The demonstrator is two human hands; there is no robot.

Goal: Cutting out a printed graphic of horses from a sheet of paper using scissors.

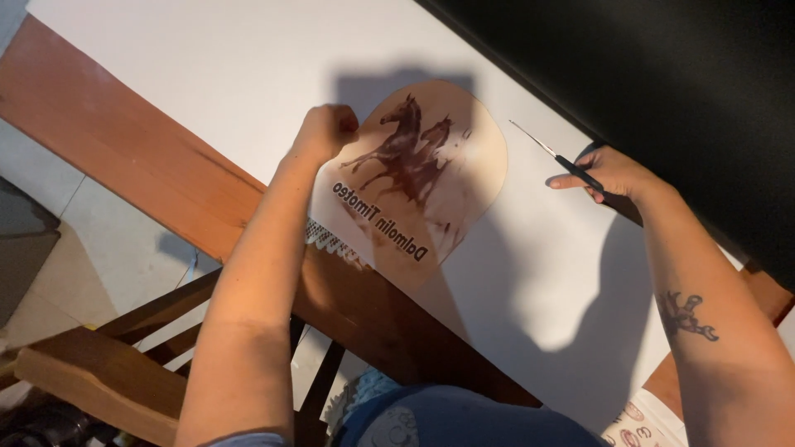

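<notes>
Over the white tabletop, the left hand is raised with the forearm running up from the lower left, its grip clenched on the upper left edge of a thin round sheet printed with two brown horses. The sheet is lifted and tilted above the tabletop, its lower edge reaching past the wooden rim. Well apart to the right, the right hand rests near the dark panel, its grip closed on the dark handle of a slender pointed tool, whose tip points up and left. No container shows.
</notes>
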